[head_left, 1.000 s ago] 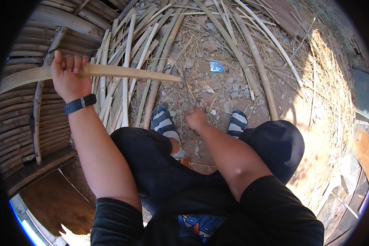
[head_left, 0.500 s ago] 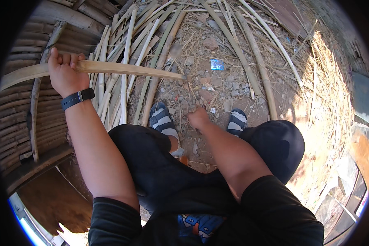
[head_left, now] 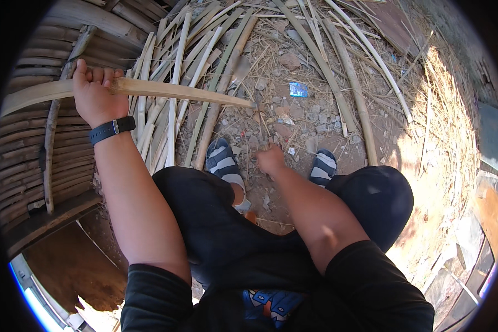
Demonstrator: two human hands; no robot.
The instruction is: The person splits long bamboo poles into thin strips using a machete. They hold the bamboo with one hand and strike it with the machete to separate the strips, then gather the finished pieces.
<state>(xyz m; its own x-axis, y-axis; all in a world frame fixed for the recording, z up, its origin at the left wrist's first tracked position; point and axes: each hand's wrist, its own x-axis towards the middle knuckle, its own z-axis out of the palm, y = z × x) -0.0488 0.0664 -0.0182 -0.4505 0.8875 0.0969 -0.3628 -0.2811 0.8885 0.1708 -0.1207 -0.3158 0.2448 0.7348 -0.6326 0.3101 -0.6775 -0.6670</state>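
Note:
A long, pale split bamboo strip [head_left: 182,91] lies across the left half of the view. My left hand [head_left: 98,94], with a dark watch band on the wrist, is closed around it near a joint. Between my feet, my right hand [head_left: 269,160] is a fist around what looks like a knife [head_left: 261,120], seen nearly edge-on; its handle is hidden in my fingers. The thin dark blade points away from me, and its far part meets the strip's right end. How deep the edge sits in the bamboo cannot be made out.
Many split bamboo strips [head_left: 174,66] lie ahead on the left, beside a slatted bamboo wall [head_left: 25,149]. Bamboo poles [head_left: 351,83] and straw [head_left: 448,110] cover ground at the right. A blue wrapper [head_left: 298,89] lies among stones. My sandalled feet [head_left: 222,159] flank my right hand.
Both hands and the bamboo strip appear slightly farther right, as do the feet and ground. The strip's end still meets the blade, and both grips look the same.

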